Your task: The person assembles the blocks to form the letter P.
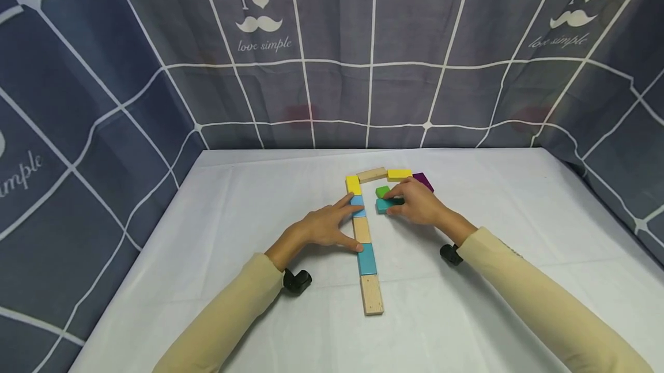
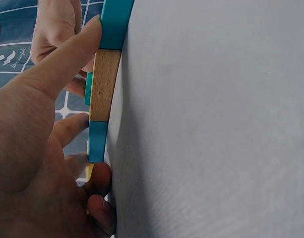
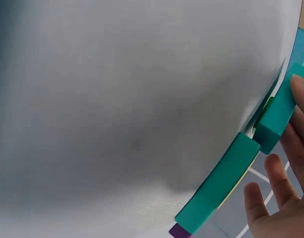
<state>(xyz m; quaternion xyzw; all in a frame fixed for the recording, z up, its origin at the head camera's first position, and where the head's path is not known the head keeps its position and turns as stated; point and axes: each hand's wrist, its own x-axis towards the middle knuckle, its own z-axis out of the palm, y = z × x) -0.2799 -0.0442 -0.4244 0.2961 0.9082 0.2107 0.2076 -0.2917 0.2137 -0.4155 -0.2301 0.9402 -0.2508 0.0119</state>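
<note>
My right hand pinches a teal block between thumb and fingers, just right of a line of blocks. A small green block lies beside it, and another teal block lies close by in the right wrist view, with a purple block past its end. My left hand is spread along the line's left side. Its thumb touches the lower teal block, and a finger reaches the light blue block. Between these sits a wooden block.
A yellow block tops the line and a plain wooden block ends it nearest me. Another wooden block and a yellow block run rightward from the top. A dark checked curtain surrounds the white table.
</note>
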